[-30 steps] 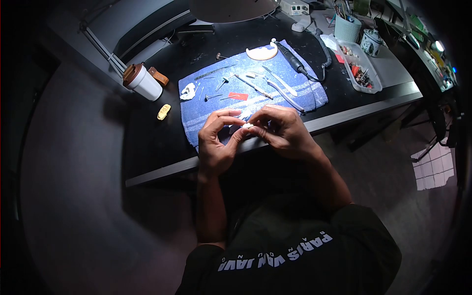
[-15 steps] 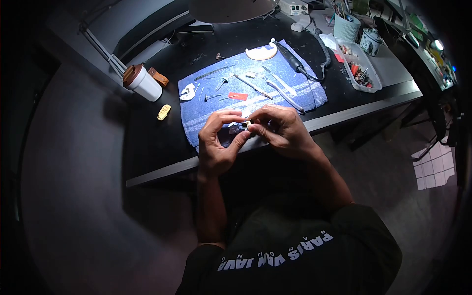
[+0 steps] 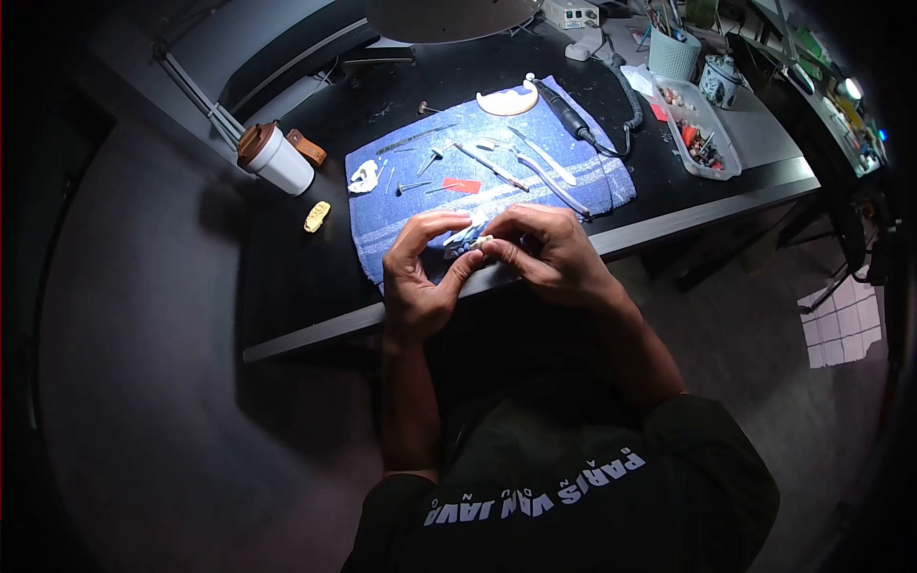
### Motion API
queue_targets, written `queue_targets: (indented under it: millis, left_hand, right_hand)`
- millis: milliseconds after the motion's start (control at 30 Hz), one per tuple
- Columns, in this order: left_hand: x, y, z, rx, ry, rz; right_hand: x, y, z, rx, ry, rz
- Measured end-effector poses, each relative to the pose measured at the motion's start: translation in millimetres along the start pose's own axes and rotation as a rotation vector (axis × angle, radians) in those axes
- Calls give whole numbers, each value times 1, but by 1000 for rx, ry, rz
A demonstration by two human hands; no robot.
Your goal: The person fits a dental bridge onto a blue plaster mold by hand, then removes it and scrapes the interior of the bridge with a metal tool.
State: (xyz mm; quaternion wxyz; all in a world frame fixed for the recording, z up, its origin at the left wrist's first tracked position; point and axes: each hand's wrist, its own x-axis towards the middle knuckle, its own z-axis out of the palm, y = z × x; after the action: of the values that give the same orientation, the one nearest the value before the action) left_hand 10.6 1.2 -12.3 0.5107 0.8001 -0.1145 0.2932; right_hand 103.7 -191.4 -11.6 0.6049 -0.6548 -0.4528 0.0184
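Note:
Above the near edge of the blue towel point(image 3: 382, 215), my two hands meet around a small pale piece point(image 3: 485, 242), too small and covered to name. My right hand point(image 3: 549, 250) pinches it between thumb and bent fingers. Curved into a C, my left hand point(image 3: 418, 277) has its thumb tip and fingertips at the piece's left side. Beyond my fingers on the towel lie a red slip point(image 3: 462, 187), a thin pointed tool point(image 3: 492, 167), a pale-handled knife point(image 3: 544, 158), a grey-handled tool point(image 3: 554, 186) and small mounted bits point(image 3: 413, 187).
A rotary handpiece point(image 3: 564, 113) with a coiled cord and a white crescent-shaped piece point(image 3: 508, 99) lie at the towel's back. To the left are a cup point(image 3: 283, 160) and a yellow carved piece point(image 3: 317, 217). At right stands a plastic box point(image 3: 705, 138) of bits. A lamp shade point(image 3: 449, 17) overhangs.
The small pale piece has turned between my fingers; a dark opening on it no longer shows. My hands have barely moved.

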Motion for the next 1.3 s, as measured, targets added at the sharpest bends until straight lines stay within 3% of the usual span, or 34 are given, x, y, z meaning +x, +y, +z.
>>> queue_targets:
  millis: [300, 433, 533, 833, 1000, 1200, 1300]
  left_hand:
    - [0, -2, -2, 78, 13, -11]
    - [-1, -3, -4, 116, -8, 10]
    - [0, -1, -1, -16, 40, -15]
    - [-1, -8, -5, 35, -15, 128]
    - [-2, -6, -2, 11, 33, 80]
    - [-3, -7, -2, -6, 37, 71]
    - [-3, -7, -2, -15, 42, 72]
  right_hand:
    - [0, -12, 1, 25, 25, 56]
    - [1, -5, 0, 32, 22, -18]
    - [-1, -7, 0, 3, 6, -7]
    - [1, 1, -1, -22, -12, -52]
    - [0, -6, -1, -23, -10, -31]
    - [-2, 4, 5, 177, 9, -8]
    - [-2, 3, 3, 132, -12, -1]
